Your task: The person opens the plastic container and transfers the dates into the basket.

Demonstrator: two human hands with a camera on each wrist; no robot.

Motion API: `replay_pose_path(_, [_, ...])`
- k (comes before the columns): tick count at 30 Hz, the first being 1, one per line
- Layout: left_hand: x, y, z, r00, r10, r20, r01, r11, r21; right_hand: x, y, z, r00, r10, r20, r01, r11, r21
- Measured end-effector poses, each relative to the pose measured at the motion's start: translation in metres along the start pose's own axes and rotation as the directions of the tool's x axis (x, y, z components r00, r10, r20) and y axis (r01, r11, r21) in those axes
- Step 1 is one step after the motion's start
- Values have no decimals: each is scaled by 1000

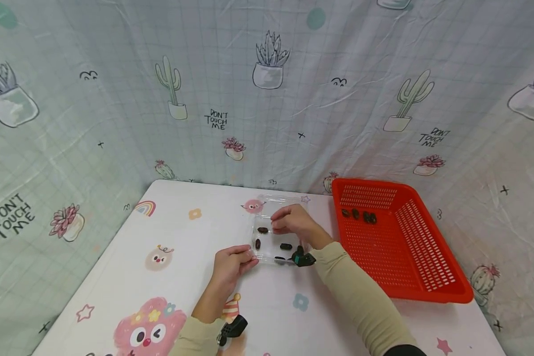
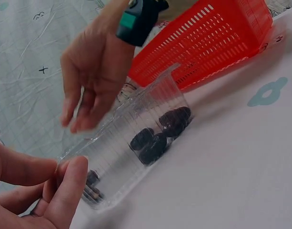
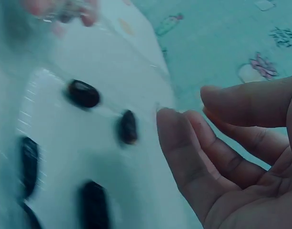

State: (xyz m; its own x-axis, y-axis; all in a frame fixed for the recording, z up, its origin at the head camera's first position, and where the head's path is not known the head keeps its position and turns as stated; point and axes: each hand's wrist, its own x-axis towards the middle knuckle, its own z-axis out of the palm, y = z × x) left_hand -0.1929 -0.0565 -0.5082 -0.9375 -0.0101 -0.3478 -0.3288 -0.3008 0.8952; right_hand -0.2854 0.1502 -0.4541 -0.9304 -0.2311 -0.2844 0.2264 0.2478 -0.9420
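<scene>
A clear plastic box (image 1: 270, 258) with its lid (image 1: 279, 199) folded back stands on the table. Inside lie several dark, oval, date-like fruits (image 1: 286, 246), spread apart, also seen in the right wrist view as glossy dark fruits (image 3: 84, 94). My left hand (image 1: 233, 264) pinches the box's near left corner between thumb and fingers. Over the far part of the box hovers my right hand (image 1: 295, 223). In the right wrist view its thumb and index finger stand apart with nothing between them. The right forearm covers part of the box's right side.
To the right of the box stands a red perforated basket (image 1: 391, 262), with several similar dark fruits (image 1: 369, 217) in its far left corner. A patterned cloth (image 1: 231, 89) hangs behind the white table (image 1: 160, 237).
</scene>
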Motion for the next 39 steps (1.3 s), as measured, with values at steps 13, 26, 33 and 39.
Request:
replay_pose_path(13, [1,-1,4,1000,13,18,-13,1000,-14,1,36,55,999,26,-48,-32,993,-116])
replay_pose_path(26, [-3,-1,4,1000,10,3,-10,1000,-11,4,43,61,997,15,-80,-25,991,-132])
replay_pose_path(33, [-2,-2,5,1000,23,1,-23,1000,-5,6,45,61,998,12,-58,-16,997,-77])
replay_pose_path(39, [-1,0,5,1000,27,-4,-27,1000,-7,7,44,60,999,12,-49,-13,1000,-24])
